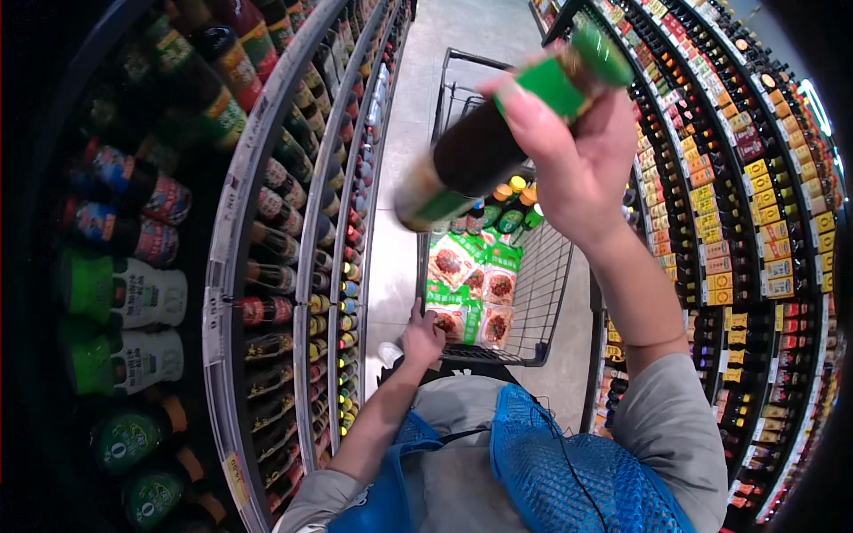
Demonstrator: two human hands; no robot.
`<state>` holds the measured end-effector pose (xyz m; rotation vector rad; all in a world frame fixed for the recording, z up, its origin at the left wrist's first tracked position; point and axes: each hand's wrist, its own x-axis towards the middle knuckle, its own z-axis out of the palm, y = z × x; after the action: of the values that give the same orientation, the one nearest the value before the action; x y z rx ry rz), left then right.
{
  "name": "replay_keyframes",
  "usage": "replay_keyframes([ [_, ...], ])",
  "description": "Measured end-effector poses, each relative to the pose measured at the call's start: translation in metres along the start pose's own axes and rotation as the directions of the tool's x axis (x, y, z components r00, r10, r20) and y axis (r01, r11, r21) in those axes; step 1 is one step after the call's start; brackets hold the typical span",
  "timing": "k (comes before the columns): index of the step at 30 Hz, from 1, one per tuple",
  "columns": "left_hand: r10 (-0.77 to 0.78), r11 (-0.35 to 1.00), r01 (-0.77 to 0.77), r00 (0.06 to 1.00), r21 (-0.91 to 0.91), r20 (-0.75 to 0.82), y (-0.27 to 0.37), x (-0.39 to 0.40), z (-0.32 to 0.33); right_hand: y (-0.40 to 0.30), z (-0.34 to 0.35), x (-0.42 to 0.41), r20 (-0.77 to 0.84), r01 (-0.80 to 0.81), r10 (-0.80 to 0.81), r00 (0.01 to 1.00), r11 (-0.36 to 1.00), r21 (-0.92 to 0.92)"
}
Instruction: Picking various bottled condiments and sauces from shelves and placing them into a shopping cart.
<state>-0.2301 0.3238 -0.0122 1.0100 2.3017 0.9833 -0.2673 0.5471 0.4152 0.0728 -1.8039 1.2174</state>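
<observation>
Raised above the shopping cart, my right hand grips a dark sauce bottle around its neck and upper body. The bottle has a green cap and green label, and it tilts with its base toward the lower left; motion blurs it. My left hand holds the near left corner of the cart's rim. Inside the cart, green-and-white food packs with pictures of a sauced dish lie near me. Several upright bottles with orange, yellow and green caps stand beyond them, partly behind my right hand and the held bottle.
Close on the left rises a shelf unit filled with sauce bottles and bearing price tags. Another stocked shelf unit with bottles and yellow boxes curves along the right. A grey tiled floor runs between them.
</observation>
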Motion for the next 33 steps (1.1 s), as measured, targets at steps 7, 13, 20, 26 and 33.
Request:
replay_keyframes([
  [7,0.015,1.0,-0.015,1.0,-0.021,-0.006,0.009,-0.002,-0.004,0.149,-0.132,-0.138,-0.225,-0.489,0.445,0.867,0.673,-0.555],
  [13,-0.091,0.991,0.086,0.995,0.105,0.047,0.014,-0.004,-0.005,0.275,-0.179,-0.25,-0.248,-0.53,0.548,0.799,0.445,-0.722],
  [20,-0.078,0.985,0.076,0.997,0.154,0.012,0.019,0.001,-0.004,0.376,-0.184,-0.3,-0.306,-0.671,0.691,0.655,0.346,-0.656],
  [26,-0.114,0.979,0.107,0.993,0.171,0.031,0.02,0.005,0.0,0.428,-0.183,-0.319,-0.342,-0.675,0.67,0.659,0.326,-0.662],
  [33,-0.048,0.98,0.048,0.999,0.193,-0.006,0.017,0.005,0.0,0.44,-0.169,-0.316,-0.336,-0.62,0.646,0.685,0.275,-0.735],
])
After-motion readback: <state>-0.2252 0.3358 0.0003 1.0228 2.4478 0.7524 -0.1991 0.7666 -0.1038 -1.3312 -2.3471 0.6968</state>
